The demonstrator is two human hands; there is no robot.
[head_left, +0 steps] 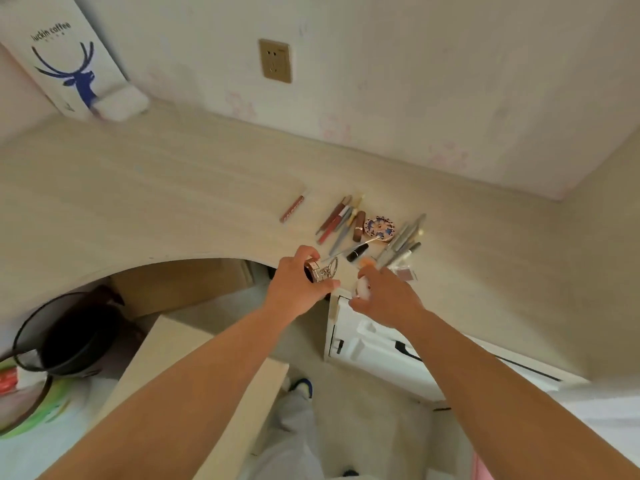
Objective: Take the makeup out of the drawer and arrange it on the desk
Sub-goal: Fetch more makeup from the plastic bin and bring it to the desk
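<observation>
Both hands work at the front edge of the pale wood-grain bench [194, 188]. Left hand [298, 285] has its fingers curled round a shiny metal eyelash curler [323, 270], whose looped handles stick out toward the makeup. Right hand [384, 296] pinches a small white, soft-looking item [363, 289]; what it is cannot be told.

Just beyond the hands, a loose cluster of slim tubes and pencils [341, 220] in reds, browns and greys lies on the bench, beside a round compact with a blue-and-white patterned lid [380, 228] and a black-capped tube [356, 252]. A single red lip-gloss tube [292, 209] lies apart to the left.

Below the right hand, a white drawer [367, 344] stands open, holding a white moulded tray.

At the far left corner stands a white paper bag [65, 53] printed "luckin coffee" over a blue deer head. A black mesh bin [69, 334] sits on the floor.
</observation>
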